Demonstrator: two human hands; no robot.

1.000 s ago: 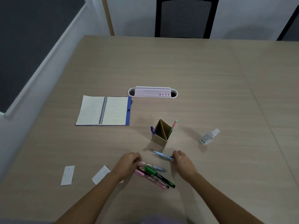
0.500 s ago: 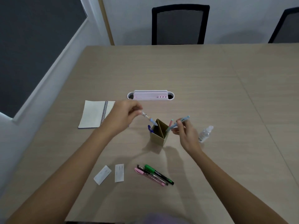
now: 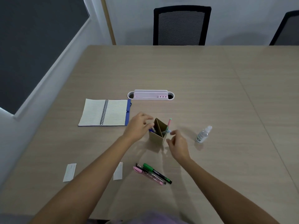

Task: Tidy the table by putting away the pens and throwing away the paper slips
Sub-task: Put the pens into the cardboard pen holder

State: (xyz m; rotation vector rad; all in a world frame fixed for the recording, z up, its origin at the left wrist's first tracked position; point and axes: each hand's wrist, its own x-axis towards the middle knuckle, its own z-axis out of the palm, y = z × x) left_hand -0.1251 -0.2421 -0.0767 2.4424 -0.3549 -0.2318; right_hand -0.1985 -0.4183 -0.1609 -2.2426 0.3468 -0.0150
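A tan cardboard pen holder (image 3: 157,136) stands mid-table with a divider; a pink pen (image 3: 169,122) and light blue and dark blue pens stick out of it. My left hand (image 3: 137,126) hovers at its left side, fingers spread, holding nothing. My right hand (image 3: 177,144) is just right of it, fingers loosely apart and empty. Near the front edge lie a green marker (image 3: 155,172), a black pen (image 3: 151,173) and a pink pen (image 3: 146,174) side by side. Two white paper slips lie on the table: one (image 3: 69,172) at the left, another (image 3: 118,173) partly behind my left forearm.
An open spiral notebook (image 3: 105,112) lies left of the holder. A pale pink desk organiser (image 3: 150,95) sits behind it. A small clear spray bottle (image 3: 203,134) stands to the right. Two black chairs (image 3: 181,25) are at the table's far edge.
Both hands dropped their pens into the holder and let go; the fingers have opened and the hands are drawing back slightly.
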